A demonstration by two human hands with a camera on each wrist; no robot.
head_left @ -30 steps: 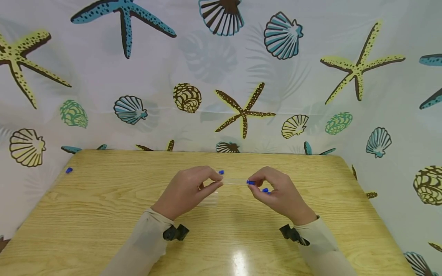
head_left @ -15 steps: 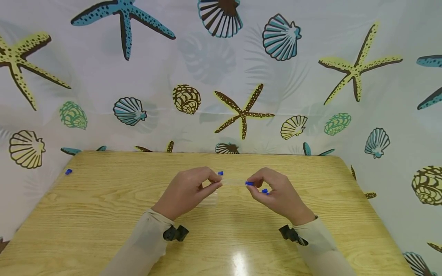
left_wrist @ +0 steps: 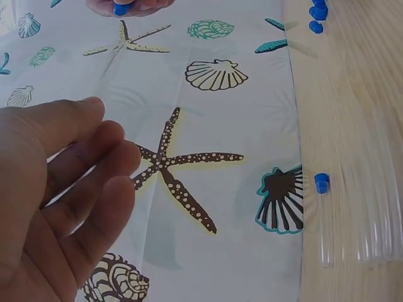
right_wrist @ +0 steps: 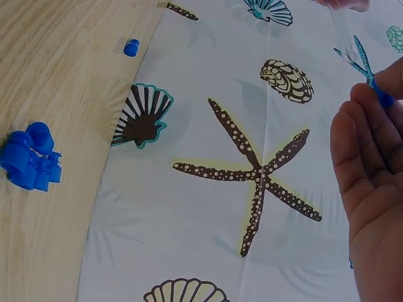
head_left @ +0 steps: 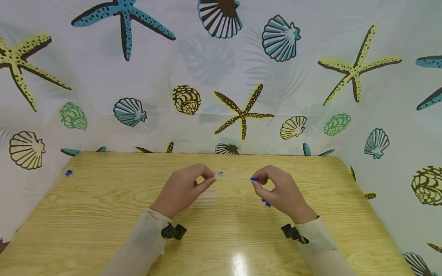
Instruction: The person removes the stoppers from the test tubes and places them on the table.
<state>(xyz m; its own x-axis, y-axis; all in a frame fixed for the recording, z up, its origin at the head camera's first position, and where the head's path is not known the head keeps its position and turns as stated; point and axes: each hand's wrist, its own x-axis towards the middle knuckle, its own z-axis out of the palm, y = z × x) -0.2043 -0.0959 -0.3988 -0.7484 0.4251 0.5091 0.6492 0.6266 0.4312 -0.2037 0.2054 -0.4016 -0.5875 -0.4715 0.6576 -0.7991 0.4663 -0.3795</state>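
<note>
In the head view my left hand (head_left: 183, 188) pinches one end of a clear test tube (right_wrist: 342, 31) between thumb and fingertips, and the tube points to the right. Opposite it, my right hand (head_left: 277, 186) grips a small blue cap (head_left: 254, 179) between thumb and index finger. A gap separates the cap from the tube's near end. Below the right hand several loose blue caps (right_wrist: 28, 157) lie bunched on the table. Several clear test tubes (left_wrist: 378, 207) lie side by side under the left hand.
A blue-capped tube (left_wrist: 323, 220) lies on the wooden table (head_left: 114, 214) behind the others. Another blue cap (head_left: 68, 173) sits at the far left edge. A cloth (head_left: 155, 69) printed with shells and starfish hangs behind the table.
The hands have drawn slightly apart and up: the left moved left with the test tube, the right moved right with the cap. The cap and tube, earlier close together, now stand apart.
</note>
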